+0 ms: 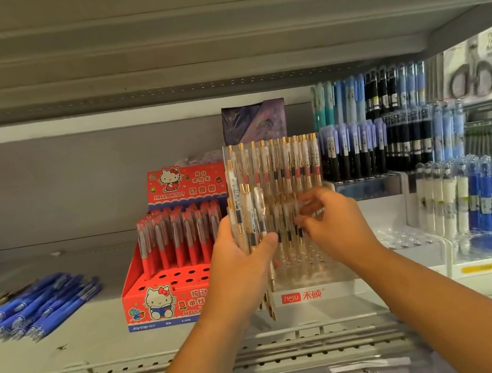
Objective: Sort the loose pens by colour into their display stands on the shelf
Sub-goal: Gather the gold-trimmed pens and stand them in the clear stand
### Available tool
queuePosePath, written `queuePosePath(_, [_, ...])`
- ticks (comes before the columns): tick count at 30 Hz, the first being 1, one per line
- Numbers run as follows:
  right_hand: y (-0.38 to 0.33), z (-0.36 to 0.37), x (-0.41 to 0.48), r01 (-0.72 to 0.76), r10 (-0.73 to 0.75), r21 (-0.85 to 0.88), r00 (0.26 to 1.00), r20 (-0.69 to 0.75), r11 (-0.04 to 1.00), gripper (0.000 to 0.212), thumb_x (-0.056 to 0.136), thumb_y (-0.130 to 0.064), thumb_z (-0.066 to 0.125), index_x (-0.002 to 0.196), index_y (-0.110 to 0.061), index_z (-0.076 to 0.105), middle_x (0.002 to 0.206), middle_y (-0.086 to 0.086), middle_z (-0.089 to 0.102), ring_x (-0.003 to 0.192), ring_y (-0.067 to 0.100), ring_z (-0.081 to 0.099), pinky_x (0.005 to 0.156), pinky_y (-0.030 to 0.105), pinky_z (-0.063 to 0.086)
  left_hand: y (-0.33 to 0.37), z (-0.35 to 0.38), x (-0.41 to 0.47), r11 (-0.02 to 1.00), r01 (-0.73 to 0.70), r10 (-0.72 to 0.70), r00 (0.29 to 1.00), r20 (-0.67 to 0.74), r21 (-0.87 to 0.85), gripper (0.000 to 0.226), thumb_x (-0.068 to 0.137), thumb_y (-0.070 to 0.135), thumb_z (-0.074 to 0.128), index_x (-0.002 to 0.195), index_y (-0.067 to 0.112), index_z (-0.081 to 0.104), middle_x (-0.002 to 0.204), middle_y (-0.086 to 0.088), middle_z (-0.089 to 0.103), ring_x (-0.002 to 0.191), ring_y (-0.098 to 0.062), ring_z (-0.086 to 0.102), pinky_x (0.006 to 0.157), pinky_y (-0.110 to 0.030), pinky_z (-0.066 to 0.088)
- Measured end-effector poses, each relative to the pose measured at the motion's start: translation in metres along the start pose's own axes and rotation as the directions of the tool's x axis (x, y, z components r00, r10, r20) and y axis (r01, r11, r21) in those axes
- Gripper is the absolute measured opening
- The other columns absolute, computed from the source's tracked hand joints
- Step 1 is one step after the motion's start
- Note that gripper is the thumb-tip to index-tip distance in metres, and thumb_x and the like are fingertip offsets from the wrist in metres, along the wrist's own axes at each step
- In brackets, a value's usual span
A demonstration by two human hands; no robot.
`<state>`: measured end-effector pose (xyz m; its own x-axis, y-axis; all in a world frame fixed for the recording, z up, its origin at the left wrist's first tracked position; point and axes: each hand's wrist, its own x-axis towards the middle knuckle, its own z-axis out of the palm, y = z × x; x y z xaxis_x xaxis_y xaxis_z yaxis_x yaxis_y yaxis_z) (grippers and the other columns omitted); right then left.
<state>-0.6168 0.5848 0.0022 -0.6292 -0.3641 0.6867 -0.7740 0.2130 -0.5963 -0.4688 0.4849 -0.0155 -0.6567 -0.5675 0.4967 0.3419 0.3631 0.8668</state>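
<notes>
head view | worn on the head, faces forward and slightly down at the shelf (99,320) | close, at arm's reach

Clear glossy plastic stand (310,272); glossy red printed card box (147,304); matt grey metal shelf (86,344).

A pale grey perforated metal shelf (100,330) runs across the lower frame. At lower left, a loose heap of blue plastic pens (37,307) lies flat on it. Left of centre stands a red cardboard cartoon-cat display box (160,306) holding red pens. Just beside it, to the right, is a clear acrylic pen stand with a white labelled base (316,294). Further right, a clear tiered acrylic stand (488,256) carries white and blue pens.
</notes>
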Motion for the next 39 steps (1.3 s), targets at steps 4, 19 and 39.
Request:
queuePosePath(4, [-0.002,0.001,-0.001,-0.017,0.016,-0.076,1.000,-0.008,0.997,0.027,0.086,-0.019,0.073,0.112,-0.021,0.066,0.080,-0.019,0.058,0.070,-0.006,0.055,0.061,0.010,0.041,0.002,0.001,-0.001,0.999,0.002,-0.002,1.000,-0.002,0.049,0.031,0.091,0.026,0.069,0.111,0.045,0.054,0.092,0.020,0.072,0.078,-0.002,0.070,0.078,-0.032,0.054])
queuePosePath(19, [-0.041,-0.012,-0.017,-0.187,0.096,0.519,0.976,0.196,0.834,0.033,0.085,-0.021,0.075,0.113,-0.017,0.059,0.093,0.006,0.070,0.075,0.015,0.073,0.056,0.024,0.056,0.003,0.001,-0.001,0.999,-0.036,0.034,0.997,0.074,0.036,0.041,0.088,0.022,0.072,0.114,0.049,0.055,0.102,0.017,0.072,0.086,-0.004,0.068,0.070,-0.021,0.054])
queuePosePath(39, [-0.002,-0.034,0.015,0.003,0.029,0.268,0.993,-0.115,0.963,0.033,0.091,-0.008,0.065,0.116,-0.026,0.052,0.097,-0.007,0.064,0.085,0.013,0.069,0.069,0.038,0.062,-0.001,0.000,0.002,0.998,0.004,0.002,0.995,0.097,-0.058,0.028,0.096,0.037,0.060,0.119,0.044,0.046,0.095,0.044,0.060,0.091,0.024,0.054,0.071,0.000,0.039])
